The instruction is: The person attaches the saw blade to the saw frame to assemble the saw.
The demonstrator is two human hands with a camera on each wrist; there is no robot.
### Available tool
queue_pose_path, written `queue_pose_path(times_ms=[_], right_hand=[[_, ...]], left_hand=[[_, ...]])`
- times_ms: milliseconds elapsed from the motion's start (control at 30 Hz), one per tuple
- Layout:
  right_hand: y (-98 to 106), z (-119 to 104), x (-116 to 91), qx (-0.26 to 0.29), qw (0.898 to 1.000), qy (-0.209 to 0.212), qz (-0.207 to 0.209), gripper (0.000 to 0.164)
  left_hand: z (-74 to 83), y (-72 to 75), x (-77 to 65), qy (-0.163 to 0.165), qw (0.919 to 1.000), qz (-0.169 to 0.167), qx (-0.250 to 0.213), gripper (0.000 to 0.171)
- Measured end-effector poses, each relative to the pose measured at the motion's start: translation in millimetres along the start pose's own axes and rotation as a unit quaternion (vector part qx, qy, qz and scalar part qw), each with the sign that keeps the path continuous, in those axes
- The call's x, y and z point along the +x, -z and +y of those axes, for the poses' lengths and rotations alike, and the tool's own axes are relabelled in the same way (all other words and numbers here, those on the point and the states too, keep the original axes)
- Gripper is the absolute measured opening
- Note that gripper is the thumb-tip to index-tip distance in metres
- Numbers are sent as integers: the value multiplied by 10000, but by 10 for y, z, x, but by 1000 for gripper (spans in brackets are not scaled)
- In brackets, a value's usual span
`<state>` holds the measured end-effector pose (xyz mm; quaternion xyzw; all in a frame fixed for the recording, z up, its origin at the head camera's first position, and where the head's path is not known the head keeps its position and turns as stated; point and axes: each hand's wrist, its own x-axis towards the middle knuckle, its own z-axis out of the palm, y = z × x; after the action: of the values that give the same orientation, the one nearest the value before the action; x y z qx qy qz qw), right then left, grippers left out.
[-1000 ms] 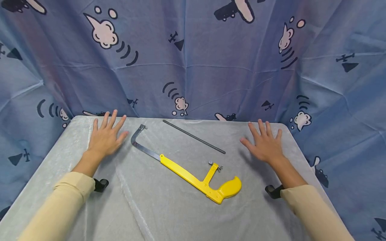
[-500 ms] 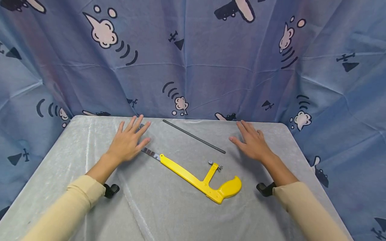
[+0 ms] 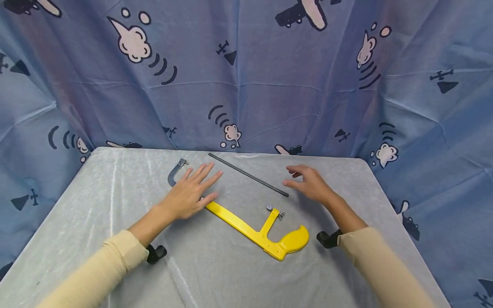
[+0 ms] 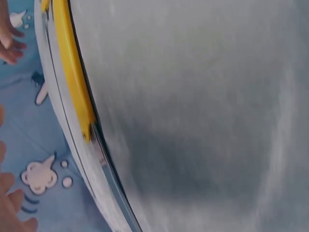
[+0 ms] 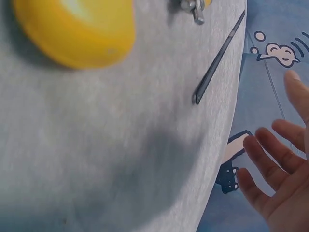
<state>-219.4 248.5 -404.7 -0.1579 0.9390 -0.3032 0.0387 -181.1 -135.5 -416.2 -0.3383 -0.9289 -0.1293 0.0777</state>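
The hacksaw point(image 3: 236, 222) is yellow and grey; the rod point(image 3: 248, 174) dark grey; the curtain point(image 3: 277, 102) blue, printed with pale clouds.

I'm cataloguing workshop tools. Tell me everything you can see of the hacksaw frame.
The hacksaw frame lies flat on the grey cloth, slanting from its curved metal end, far left, to its rounded yellow handle, nearer right. A smooth yellow bar, painted by its look, meets the grey metal arm; a short yellow post near the handle carries a wing nut. No blade is fitted. The left hand hides part of the arm in the head view; no contact shows.
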Motion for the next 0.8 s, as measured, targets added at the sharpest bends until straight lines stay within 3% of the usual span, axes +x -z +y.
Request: queue_pose_path(times_ms=[233,433,800], right_hand=[[-103,5,52,359,9992,55,-155,52],[-180,-14,89,383,9988,-9,-300,46],[-259,-30,153,548,9970,-60,-541,41]], left_hand=[[184,-102,32,-392,9980,-182,-470,61],[332,-169,37,-641,9916,-712,-868,61],[560,-264,70,-637,9735,-1358,-1723,61]])
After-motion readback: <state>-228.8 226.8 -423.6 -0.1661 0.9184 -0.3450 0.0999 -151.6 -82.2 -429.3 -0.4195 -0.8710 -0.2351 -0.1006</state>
